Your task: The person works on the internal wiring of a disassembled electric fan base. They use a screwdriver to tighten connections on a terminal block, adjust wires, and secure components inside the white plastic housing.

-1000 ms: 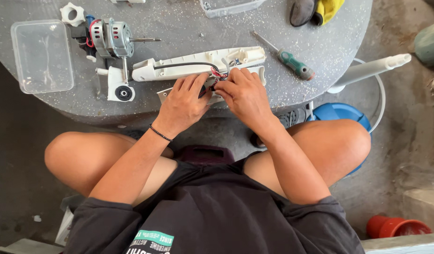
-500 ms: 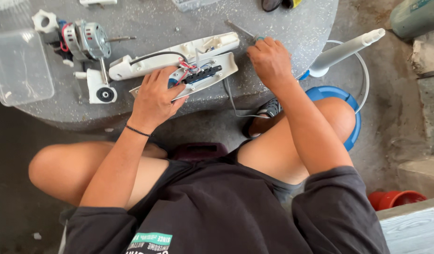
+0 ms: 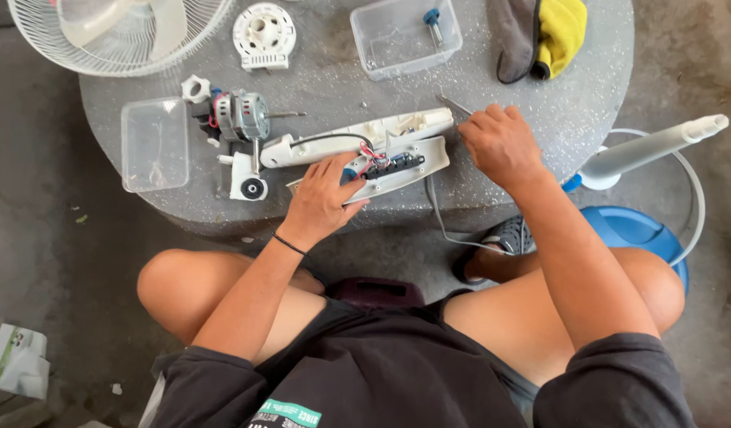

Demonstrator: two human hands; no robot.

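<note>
I read the step as wiring work on the opened white fan control housing (image 3: 381, 154), which lies on the tabletop (image 3: 556, 103). Left hand (image 3: 322, 198) pins it, fingers curled over its near edge beside the red wires (image 3: 372, 153). Right hand (image 3: 500, 143) fingers close on a screwdriver (image 3: 454, 105). Next move needs the tip seated on a screw.

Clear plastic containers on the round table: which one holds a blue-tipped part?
The far clear plastic container, beside the grey-and-yellow cloth; the left-edge container shows none.
</note>
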